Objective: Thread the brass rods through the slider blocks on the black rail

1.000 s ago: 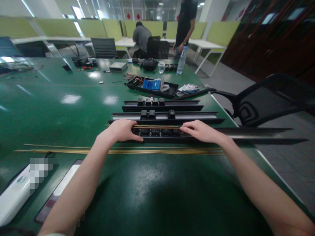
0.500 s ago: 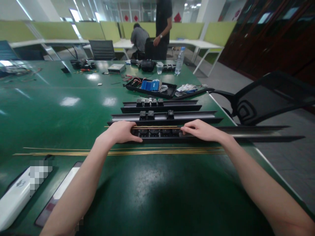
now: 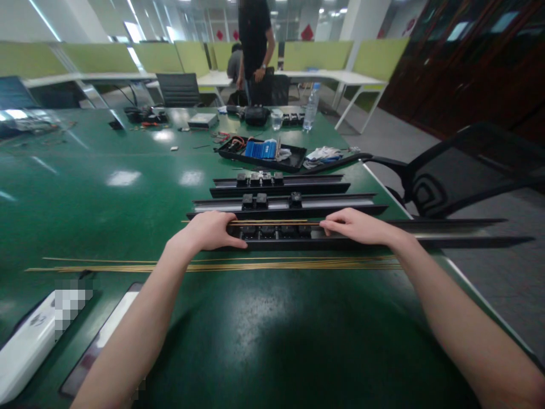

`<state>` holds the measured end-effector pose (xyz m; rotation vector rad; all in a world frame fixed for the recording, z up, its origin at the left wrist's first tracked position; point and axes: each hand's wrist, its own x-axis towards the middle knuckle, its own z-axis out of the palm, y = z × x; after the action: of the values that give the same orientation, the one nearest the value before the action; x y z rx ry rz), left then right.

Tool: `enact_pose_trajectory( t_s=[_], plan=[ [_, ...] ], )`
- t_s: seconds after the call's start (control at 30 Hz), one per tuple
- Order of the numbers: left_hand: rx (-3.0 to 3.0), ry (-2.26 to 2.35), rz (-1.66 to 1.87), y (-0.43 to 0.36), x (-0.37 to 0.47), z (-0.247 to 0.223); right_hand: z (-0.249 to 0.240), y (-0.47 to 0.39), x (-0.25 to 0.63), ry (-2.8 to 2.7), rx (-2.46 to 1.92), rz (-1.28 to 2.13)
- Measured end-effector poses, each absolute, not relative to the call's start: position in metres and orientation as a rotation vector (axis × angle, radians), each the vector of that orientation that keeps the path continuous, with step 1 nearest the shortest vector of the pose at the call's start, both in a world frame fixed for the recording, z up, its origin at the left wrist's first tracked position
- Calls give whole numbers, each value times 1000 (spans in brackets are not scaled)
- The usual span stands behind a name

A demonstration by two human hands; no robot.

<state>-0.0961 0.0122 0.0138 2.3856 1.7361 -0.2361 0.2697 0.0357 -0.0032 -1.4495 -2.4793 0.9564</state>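
A long black channel rail [image 3: 462,244] lies crosswise before me, with several small black blocks [image 3: 267,231] inside it. My left hand [image 3: 213,230] is closed around its left part, thumb on the near wall and fingers over the far side. Thin gold-coloured rods [image 3: 272,221] run along the top of the channel, partly beneath my left hand. To the right of the blocks, my right hand [image 3: 351,224] pinches a thin rod at its fingertips; the gripped end is hidden. Nearer to me, several longer gold-coloured rods [image 3: 255,266] rest on the green table [image 3: 255,329].
Two more black rails [image 3: 340,209] [image 3: 315,186] with blocks lie beyond. Farther back are a black tray [image 3: 293,165] with a blue part, white gloves [image 3: 323,156] and a bottle [image 3: 311,108]. A phone [image 3: 102,341] and a white device [image 3: 29,341] lie front left. A person [image 3: 254,45] stands behind.
My right hand has slid a little to the right along the channel, still pinching. My left hand stays on the rail. The standing person in the background has moved left.
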Motion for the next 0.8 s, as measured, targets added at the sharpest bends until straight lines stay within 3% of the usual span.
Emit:
enact_pose_trajectory(
  t_s=[0.8],
  plan=[
    [2395, 1742, -257, 12, -96, 13, 7, 42, 306, -2449, -1688, 1152]
  ],
)
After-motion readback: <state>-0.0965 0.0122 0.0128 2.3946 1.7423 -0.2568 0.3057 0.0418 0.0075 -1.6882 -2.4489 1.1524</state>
